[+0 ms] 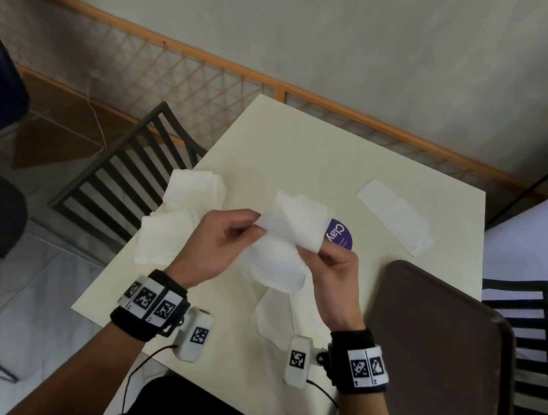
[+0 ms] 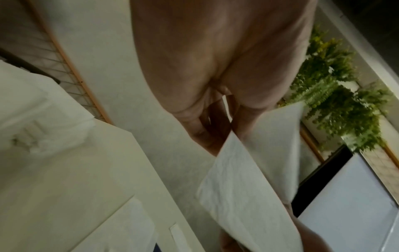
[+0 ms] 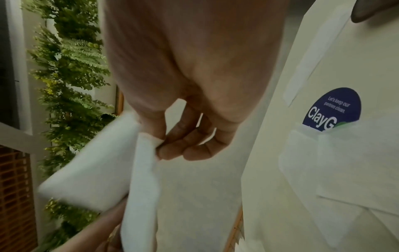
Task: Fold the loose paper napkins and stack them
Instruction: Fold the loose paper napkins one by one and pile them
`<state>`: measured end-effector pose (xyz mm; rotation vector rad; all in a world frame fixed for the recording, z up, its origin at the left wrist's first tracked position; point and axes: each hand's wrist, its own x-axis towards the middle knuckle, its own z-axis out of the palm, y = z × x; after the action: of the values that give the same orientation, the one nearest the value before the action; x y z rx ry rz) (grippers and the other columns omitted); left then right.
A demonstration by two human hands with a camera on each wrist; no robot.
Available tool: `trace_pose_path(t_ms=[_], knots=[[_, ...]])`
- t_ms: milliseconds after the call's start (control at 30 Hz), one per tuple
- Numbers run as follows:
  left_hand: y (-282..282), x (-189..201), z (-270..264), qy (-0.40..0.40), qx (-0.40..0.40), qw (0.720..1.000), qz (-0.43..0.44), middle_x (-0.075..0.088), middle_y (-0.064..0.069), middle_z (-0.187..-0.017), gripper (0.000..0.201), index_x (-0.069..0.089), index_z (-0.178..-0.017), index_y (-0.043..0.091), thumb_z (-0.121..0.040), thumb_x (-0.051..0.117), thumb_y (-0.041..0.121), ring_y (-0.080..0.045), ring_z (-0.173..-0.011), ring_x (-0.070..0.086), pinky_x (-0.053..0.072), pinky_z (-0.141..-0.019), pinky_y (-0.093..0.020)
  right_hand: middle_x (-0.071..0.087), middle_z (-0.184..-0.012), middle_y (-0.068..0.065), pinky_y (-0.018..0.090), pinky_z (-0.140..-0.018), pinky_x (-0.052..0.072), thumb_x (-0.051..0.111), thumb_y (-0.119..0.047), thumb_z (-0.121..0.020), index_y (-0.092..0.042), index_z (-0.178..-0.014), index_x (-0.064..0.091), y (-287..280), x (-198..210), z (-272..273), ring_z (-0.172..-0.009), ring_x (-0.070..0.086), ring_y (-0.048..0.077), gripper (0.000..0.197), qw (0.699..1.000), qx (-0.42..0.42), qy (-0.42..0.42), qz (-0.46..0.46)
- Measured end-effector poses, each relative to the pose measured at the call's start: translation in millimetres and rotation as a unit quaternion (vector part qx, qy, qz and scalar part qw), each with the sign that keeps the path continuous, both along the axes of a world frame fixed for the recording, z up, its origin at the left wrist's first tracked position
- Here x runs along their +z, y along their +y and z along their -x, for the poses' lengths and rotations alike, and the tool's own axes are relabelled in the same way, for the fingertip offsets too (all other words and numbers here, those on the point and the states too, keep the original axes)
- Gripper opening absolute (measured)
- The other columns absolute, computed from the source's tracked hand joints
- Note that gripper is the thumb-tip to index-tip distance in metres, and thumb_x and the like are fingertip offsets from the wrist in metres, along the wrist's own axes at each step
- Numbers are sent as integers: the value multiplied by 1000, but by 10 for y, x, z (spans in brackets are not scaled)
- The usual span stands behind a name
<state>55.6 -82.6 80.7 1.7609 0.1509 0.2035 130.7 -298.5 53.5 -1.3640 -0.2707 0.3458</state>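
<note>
A pale cream worktop [image 1: 307, 149] fills the middle of the head view, set before a grey wall with a wooden lattice rail [image 1: 165, 66] across the upper half of the frame; dark slatted chairs stand at centre left [image 1: 125, 168] and at the right edge [image 1: 533, 329]. A brown tray [image 1: 437, 358] covers the lower right corner of the worktop. At the centre of the frame both hands hold one white paper napkin [image 1: 282, 239] up off the worktop: the left hand [image 1: 216, 245] pinches its left edge between thumb and fingertips, and the right hand [image 1: 336, 277] pinches its right side, with the other fingers curled. The napkin is bent over itself, its lower part hanging between the wrists. In the right wrist view the thumb and forefinger nip a folded corner of the sheet. Left of the hands lies a heap of loose napkins [image 1: 178, 216], rumpled and overlapping. A flat folded napkin [image 1: 396, 215] lies alone in the upper right of the worktop, well apart from the heap. A round purple sticker [image 1: 340, 234] shows just behind the held napkin, partly hidden by it. Green foliage [image 3: 71, 68] appears at the left of the right wrist view.
</note>
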Motion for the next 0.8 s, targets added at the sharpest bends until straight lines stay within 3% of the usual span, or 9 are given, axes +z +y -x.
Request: trace_pose_path(t_ms=[67,167,267,333,433,533,667,733,800], knots=[[55,26,5,-3,-2,1000,9,79,-6,-101,34,80,-103,10,-106,53,-10,-32,-99,71,55,-87,-37,82,-103,18,46,-91,52,61,21,-95,-7,-96,88,3,7,-27,-99,72,31,39,1000,15,-11,-19],[54,100,9,7,-8,998,66,68,-8,-87,40,77,-93,11,-107,46,-12,-21,-85,62,51,-81,-24,78,-89,11,42,-85,43,47,30,-89,-15,-81,86,61,5,-67,-89,65,33,60,999,10,-16,-32],[25,155,12,11,-4,994,110,68,4,-86,36,72,-94,3,-109,42,-11,-11,-83,63,52,-78,-20,75,-84,9,48,-79,38,46,29,-91,-17,-77,84,118,-16,-85,-87,60,33,61,999,-2,-11,-34],[25,171,19,6,-4,993,118,68,4,-86,36,71,-93,1,-109,41,-11,-11,-83,63,52,-78,-19,72,-82,9,50,-72,32,45,27,-92,-17,-75,82,146,-21,-89,-83,52,37,60,999,-5,-2,-38],[51,190,26,-5,-6,994,109,67,3,-85,38,73,-92,1,-106,42,-14,-13,-82,61,50,-77,-19,70,-81,7,43,-65,28,47,20,-89,-18,-72,79,180,22,-72,-79,49,34,53,999,5,0,-44],[77,193,45,-15,-3,996,83,68,-1,-84,33,74,-88,1,-100,47,-13,-17,-82,59,49,-78,-22,72,-88,9,31,-67,38,49,13,-84,-17,-70,78,190,61,-67,-82,59,29,45,998,30,-5,-56],[130,162,95,-39,-6,999,8,73,-8,-86,24,75,-86,4,-98,53,2,-34,-86,66,51,-77,-40,75,-105,21,39,-86,46,47,9,-82,-5,-74,76,159,73,-106,-104,65,34,33,997,50,-9,-57],[110,177,128,-50,-12,998,-37,73,-4,-83,22,74,-83,6,-99,58,9,-31,-83,68,51,-75,-32,76,-107,23,41,-91,49,46,3,-86,3,-86,65,178,165,-102,-106,67,36,19,998,40,-26,-31],[76,191,145,-59,-18,996,-68,74,0,-80,23,73,-82,5,-98,60,14,-21,-80,71,54,-79,-21,78,-103,7,36,-87,54,51,-12,-103,-7,-97,60,281,259,-61,-99,71,27,13,990,37,-106,88]])
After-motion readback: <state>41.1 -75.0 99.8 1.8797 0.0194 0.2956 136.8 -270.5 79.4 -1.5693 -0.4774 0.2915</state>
